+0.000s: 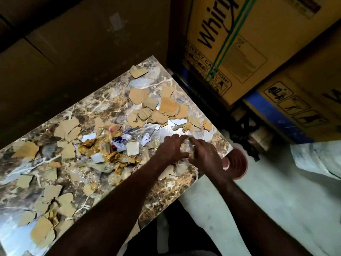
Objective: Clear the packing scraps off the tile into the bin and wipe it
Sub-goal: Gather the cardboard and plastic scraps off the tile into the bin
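Marbled tile (103,108) w/ torn cardboard scraps (138,95)

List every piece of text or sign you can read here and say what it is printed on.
"Whirl", cut off by the frame edge: large black lettering on the upper yellow carton.
"LIVERY CAUTION!", its start hidden: above a strip of handling pictograms on the same carton.
Pale label panel on that carton: print too small to read.
Handling pictograms, no words: lower carton.
Printed scraps on the tile: too blurred to read.
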Demonstrator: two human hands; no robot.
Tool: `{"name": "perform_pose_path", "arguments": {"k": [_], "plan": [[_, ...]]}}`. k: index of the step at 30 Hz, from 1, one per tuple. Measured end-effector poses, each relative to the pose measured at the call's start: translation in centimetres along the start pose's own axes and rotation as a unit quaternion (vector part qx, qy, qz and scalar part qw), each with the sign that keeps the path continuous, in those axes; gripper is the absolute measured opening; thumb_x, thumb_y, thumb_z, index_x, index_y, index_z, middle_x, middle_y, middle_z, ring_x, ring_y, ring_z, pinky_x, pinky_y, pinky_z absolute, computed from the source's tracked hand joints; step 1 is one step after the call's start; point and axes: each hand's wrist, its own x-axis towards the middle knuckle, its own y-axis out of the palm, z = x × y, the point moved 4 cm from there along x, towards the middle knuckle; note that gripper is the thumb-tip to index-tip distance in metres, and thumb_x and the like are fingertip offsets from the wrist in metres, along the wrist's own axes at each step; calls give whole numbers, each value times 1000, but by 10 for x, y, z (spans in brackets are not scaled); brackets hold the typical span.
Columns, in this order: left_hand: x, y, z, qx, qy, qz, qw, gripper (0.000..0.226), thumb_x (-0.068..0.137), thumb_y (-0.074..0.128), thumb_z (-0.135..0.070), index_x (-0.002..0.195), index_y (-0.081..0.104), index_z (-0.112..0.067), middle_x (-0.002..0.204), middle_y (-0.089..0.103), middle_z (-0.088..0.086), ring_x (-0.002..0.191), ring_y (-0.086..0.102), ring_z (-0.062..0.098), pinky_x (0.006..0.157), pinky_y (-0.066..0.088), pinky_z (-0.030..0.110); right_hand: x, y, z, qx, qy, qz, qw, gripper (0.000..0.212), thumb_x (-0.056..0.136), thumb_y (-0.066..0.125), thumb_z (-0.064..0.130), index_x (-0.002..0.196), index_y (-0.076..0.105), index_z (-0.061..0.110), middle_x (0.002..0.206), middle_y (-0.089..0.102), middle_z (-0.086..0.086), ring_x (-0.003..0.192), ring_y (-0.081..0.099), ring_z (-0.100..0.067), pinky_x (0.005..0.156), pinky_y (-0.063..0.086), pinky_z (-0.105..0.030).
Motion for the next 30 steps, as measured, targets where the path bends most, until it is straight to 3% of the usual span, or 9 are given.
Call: {"name": "perform_pose_path", "arguments": {"k": [4, 7, 10, 14, 19, 22, 24, 27, 30], "plan": [[-4, -5, -3, -58, 10, -45, 997, 78, 80, 90, -44, 149, 56, -30, 130, 64, 12, 123, 62, 33, 100, 55, 49, 4, 7, 4, -24, 2, -36, 999, 82, 84, 79, 32, 157, 41, 27, 107, 74, 0, 106, 69, -26, 112, 39, -47], [-14, -14, -11, -80, 11, -69, 994, 79, 82, 90, -41, 151, 55, -25, 129, 64, 15, 123, 62, 33, 101, 54, 46, 5, -6, 11, -43, -7, -53, 998, 66, 87, 75, 27, 147, 50, 24, 89, 74, 0, 89, 72, -27, 114, 40, -48], [-30, -29, -18, -90, 22, -103, 990, 78, 83, 89, -43, 151, 55, -27, 132, 64, 12, 127, 61, 31, 102, 53, 47, 1, -25, 21, -41, -34, -61, 997, 62, 85, 77, 25, 143, 55, 23, 87, 73, 2, 87, 72, -25, 115, 41, -49], [-65, -62, -20, -89, 33, -146, 985, 74, 85, 87, -48, 150, 55, -32, 129, 65, 7, 120, 63, 24, 98, 54, 43, -10, -49, 48, -3, -72, -67, 995, 67, 84, 81, 23, 147, 56, 23, 97, 75, 3, 97, 71, -23, 120, 37, -50], [-126, -108, 3, -137, -3, -199, 970, 71, 86, 87, -48, 149, 58, -33, 129, 65, 1, 116, 62, 16, 96, 53, 36, -17, -59, 105, -8, -127, -78, 989, 76, 89, 80, 31, 156, 46, 25, 112, 74, 1, 114, 66, -23, 129, 21, -41], [-164, -130, 35, -148, -21, -246, 958, 70, 87, 86, -47, 149, 58, -33, 136, 65, -3, 118, 62, 12, 96, 52, 31, -18, -55, 153, 5, -169, -82, 982, 73, 92, 77, 37, 156, 43, 23, 122, 72, -3, 121, 63, -24, 132, 17, -44], [-183, -141, 61, -150, -42, -268, 951, 70, 89, 83, -49, 151, 55, -33, 141, 62, -4, 120, 60, 10, 98, 52, 31, -18, -47, 183, 30, -186, -73, 979, 69, 96, 72, 41, 155, 41, 24, 135, 64, -6, 129, 57, -28, 128, 26, -45], [-202, -159, 104, -137, -59, -312, 938, 67, 95, 77, -49, 154, 51, -33, 154, 55, -2, 137, 54, 15, 111, 51, 42, -12, -27, 225, 94, -173, -31, 980, 72, 95, 71, 44, 156, 36, 31, 134, 60, -6, 117, 60, -33, 97, 52, -42], [-209, -173, 140, -126, -89, -348, 925, 61, 101, 71, -48, 156, 50, -33, 164, 47, 1, 151, 44, 20, 121, 42, 42, -1, -4, 258, 142, -155, -28, 977, 72, 97, 70, 43, 159, 35, 28, 136, 60, -8, 116, 63, -32, 88, 55, -40]]}}
